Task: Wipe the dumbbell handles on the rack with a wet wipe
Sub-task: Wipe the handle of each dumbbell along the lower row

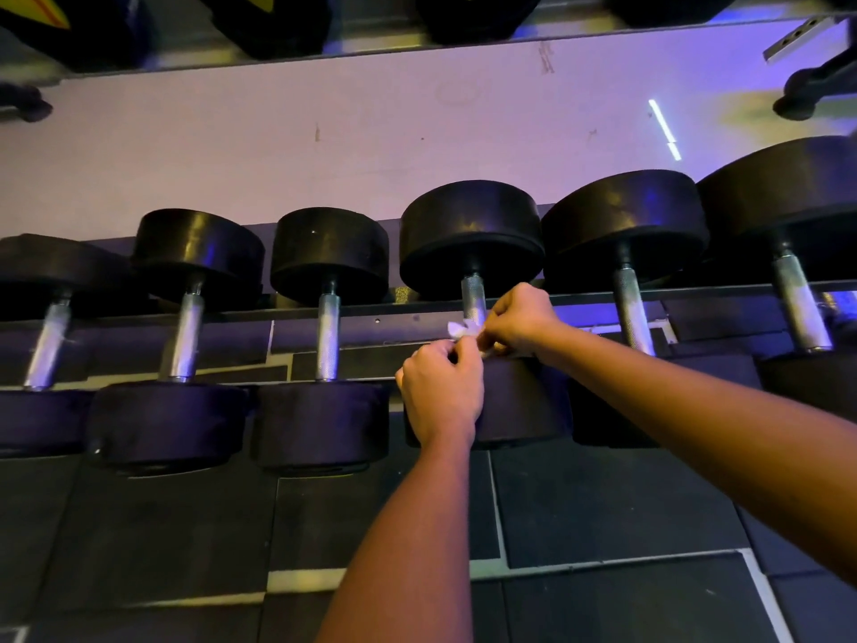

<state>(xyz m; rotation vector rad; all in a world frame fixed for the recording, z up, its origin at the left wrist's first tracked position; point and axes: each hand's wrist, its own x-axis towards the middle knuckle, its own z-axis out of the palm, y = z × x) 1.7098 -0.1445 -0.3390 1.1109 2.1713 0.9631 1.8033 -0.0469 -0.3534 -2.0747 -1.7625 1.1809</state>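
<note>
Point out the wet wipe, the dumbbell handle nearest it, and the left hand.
wet wipe (456, 329): head view, white corner above the left hand.
dumbbell handle (473, 293): head view, knurled metal above the wipe.
left hand (440, 392): head view, back of the hand.

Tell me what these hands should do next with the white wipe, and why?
Probably slide the wipe up the handle toward the far weight. The left hand and right hand both pinch the wipe at the handle's near end. The knurled metal above them shows bare, so that stretch likely needs wiping next.
</note>
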